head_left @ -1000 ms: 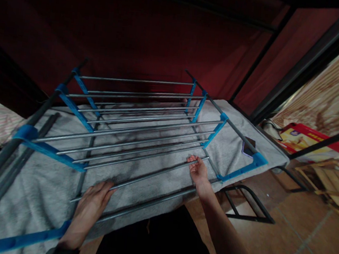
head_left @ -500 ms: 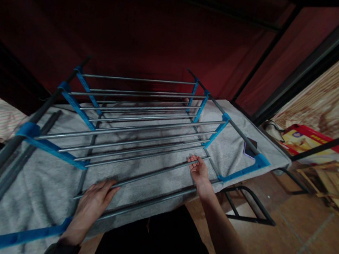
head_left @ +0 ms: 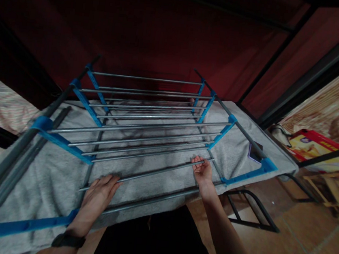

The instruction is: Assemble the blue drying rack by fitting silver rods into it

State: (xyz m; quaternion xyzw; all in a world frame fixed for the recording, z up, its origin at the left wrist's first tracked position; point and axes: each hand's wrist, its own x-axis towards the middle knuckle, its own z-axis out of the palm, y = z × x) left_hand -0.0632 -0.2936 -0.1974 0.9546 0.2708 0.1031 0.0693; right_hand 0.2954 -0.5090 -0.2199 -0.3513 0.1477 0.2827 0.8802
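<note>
On the gray towel (head_left: 43,186), under the rack (head_left: 145,120), lies a loose rod (head_left: 152,174). Left hand (head_left: 99,194) rests open on one end; right hand (head_left: 202,171) curls around the other.

Two bare hands, no gloves, no rings to be made out in the dim light. Left hand (head_left: 98,195) with fingers long and slim, nails short. Dark band or watch (head_left: 68,241) snug around the left wrist, black, its face not visible. Right hand (head_left: 202,172) smaller in view, its wrist bare, no band. Right forearm (head_left: 224,239) uncovered along its whole visible length, no sleeve, no cuff. Dark, nearly black clothing (head_left: 150,243) low in the frame between the arms, cut and fabric too dim to tell.
</note>
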